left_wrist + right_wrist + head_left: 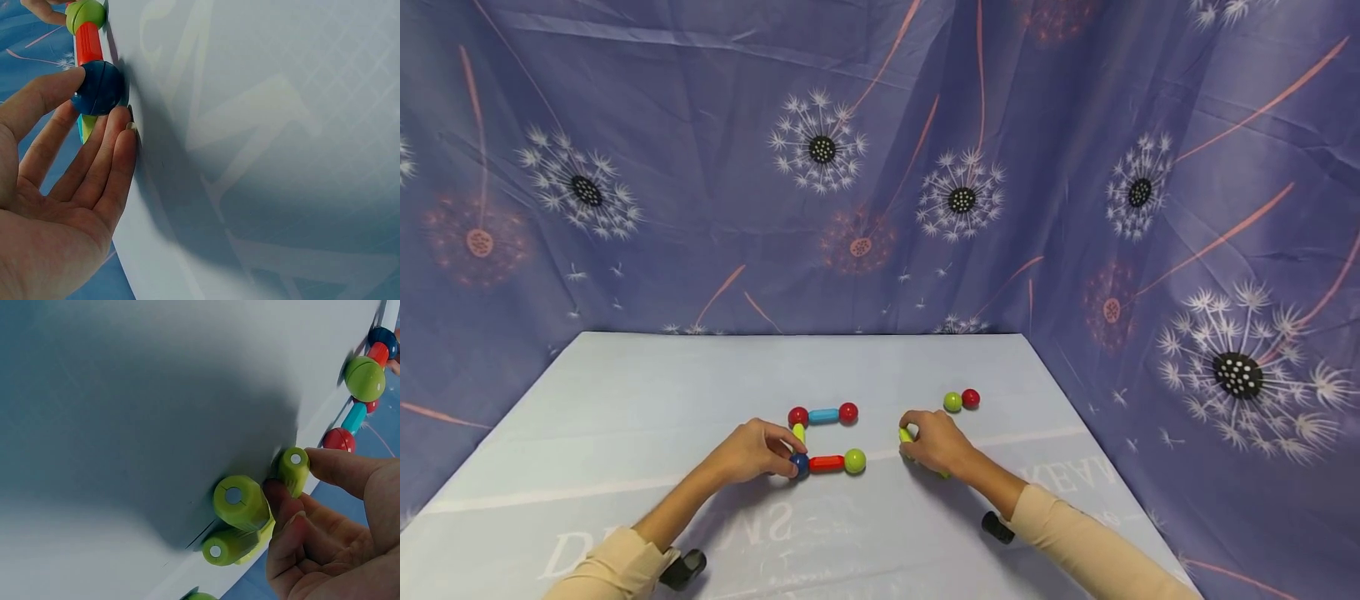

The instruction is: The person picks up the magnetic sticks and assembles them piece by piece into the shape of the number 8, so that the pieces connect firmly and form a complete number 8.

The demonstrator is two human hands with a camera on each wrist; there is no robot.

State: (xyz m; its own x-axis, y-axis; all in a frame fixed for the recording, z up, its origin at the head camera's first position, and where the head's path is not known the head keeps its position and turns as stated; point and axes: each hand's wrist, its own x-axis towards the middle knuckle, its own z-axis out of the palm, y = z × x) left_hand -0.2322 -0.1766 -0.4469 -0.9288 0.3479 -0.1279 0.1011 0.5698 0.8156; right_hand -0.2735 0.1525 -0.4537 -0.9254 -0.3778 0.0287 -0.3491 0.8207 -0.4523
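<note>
In the head view my left hand (748,452) holds a dark blue ball (801,465), thumb and fingers about it, as the left wrist view also shows. That ball is the corner of a joined shape: a red stick (827,464) leads to a green ball (854,461), and a yellow-green stick (799,432) reaches a red ball (798,417). My right hand (936,442) pinches a yellow-green stick (293,467) between thumb and fingers. Just beside it lie several like sticks (240,503) with silvery ends.
From the red corner ball a light blue stick (823,416) runs to a second red ball (847,412). Beyond my right hand sit a loose green ball (952,402) and red ball (971,398). A patterned purple curtain (715,208) rises behind the white table (655,375).
</note>
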